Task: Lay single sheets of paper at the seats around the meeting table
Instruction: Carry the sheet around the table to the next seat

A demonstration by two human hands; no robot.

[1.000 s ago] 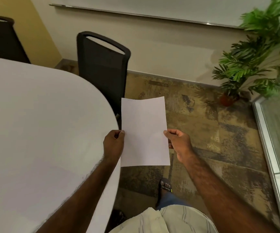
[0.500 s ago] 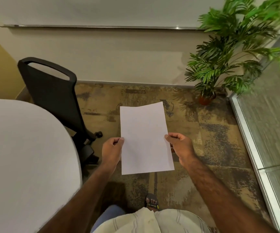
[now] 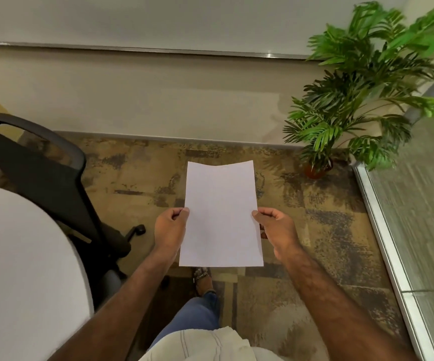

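A blank white sheet of paper (image 3: 221,217) is held flat in front of me over the floor, long side pointing away. My left hand (image 3: 170,230) pinches its left edge and my right hand (image 3: 275,227) pinches its right edge. Whether this is one sheet or a thin stack I cannot tell. The white meeting table (image 3: 20,269) curves along the lower left, apart from the paper. A black office chair (image 3: 46,175) stands at the table's rounded end, its back toward me.
A potted palm (image 3: 361,100) stands in the far right corner. A glass partition with a metal frame (image 3: 392,256) runs down the right side. A wall with a whiteboard rail (image 3: 143,49) lies ahead. Patterned carpet (image 3: 314,256) spreads between table and glass.
The view has swung right and away from the table; table and chair slid toward the left edge and the plant came closer. Both hands keep the same grip on the paper.
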